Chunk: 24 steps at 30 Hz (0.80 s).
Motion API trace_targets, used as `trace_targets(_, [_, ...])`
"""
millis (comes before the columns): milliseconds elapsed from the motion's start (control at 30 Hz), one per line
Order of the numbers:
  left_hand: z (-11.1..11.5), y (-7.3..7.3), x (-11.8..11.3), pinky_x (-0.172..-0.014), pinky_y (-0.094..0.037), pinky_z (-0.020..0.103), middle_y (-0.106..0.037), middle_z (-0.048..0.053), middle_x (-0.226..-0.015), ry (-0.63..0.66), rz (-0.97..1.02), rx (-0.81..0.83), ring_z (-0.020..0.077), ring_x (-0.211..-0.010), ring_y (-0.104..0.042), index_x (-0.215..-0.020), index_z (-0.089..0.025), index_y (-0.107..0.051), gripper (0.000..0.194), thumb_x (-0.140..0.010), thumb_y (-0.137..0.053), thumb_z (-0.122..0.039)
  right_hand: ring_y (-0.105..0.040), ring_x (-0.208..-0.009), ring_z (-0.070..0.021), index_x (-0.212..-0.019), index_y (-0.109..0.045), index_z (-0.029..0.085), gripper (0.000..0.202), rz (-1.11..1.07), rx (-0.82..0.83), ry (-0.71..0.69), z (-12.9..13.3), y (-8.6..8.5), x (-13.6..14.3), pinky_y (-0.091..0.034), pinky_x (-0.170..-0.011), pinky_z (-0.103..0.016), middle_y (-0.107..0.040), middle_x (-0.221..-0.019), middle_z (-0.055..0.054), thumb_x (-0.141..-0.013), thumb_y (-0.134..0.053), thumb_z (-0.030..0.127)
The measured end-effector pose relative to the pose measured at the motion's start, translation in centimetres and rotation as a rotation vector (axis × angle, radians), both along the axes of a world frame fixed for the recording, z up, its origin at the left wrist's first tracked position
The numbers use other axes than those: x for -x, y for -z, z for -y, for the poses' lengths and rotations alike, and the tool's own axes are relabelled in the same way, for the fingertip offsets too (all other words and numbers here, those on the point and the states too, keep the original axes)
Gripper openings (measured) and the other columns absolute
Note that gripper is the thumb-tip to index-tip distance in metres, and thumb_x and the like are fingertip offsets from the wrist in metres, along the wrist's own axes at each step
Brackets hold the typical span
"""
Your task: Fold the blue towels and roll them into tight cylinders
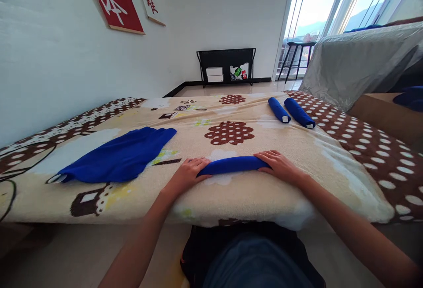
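Note:
A rolled blue cloth [234, 164] lies crosswise on the patterned blanket [191, 200], close to its front edge. My left hand [192, 171] grips the roll's left end, thumb on the near side and fingers over the top. At the opposite end my right hand [280, 167] has the same kind of grip. To the left a loose blue cloth [122, 156] is spread out flat with slight wrinkles. Two more rolled blue cloths, a left roll [278, 109] and a right roll [299, 112], rest side by side at the far right, each with a white tag.
Dark cable loops [13, 191] lie at the left edge of the blanket. Beyond the bed stands a black rack [228, 57] against the wall. A plastic-covered piece of furniture [363, 59] is on the right, with a dark stool [299, 46] by the window.

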<state>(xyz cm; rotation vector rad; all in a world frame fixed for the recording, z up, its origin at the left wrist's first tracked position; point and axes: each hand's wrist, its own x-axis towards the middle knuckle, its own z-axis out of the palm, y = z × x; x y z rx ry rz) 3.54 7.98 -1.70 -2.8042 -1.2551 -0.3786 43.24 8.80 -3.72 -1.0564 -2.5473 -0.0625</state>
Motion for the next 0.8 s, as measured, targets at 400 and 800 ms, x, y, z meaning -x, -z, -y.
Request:
trace_targets(400, [-0.6,-0.6,2.3,-0.103,-0.03,0.042,-0.066,0.008,-0.128,-0.077,0.035,0.044,0.0265,-0.118,-0.056,-0.132,-0.027,-0.06,0.049,-0.091,-0.059,-0.055,-0.063,-0.11,-0.0272,-0.129,-0.06,0.019,0.042,0.067,-0.05,0.067,-0.6,-0.3,-2.3,-0.043,-0.1,-0.047,-0.068,-0.12,-0.011,-0.094,-0.059,0.043])
trace_targets(800, [-0.1,-1.3,1.3,-0.103,-0.027,0.044,-0.067,0.007,-0.128,-0.145,0.17,0.217,0.028,-0.116,-0.058,-0.125,-0.026,-0.063,0.042,-0.088,-0.063,-0.047,-0.067,-0.084,-0.0203,-0.108,-0.071,0.023,0.04,-0.265,0.27,0.092,-0.3,-9.8,-3.0,-0.051,-0.078,-0.033,-0.074,-0.095,-0.003,-0.081,-0.07,0.052])
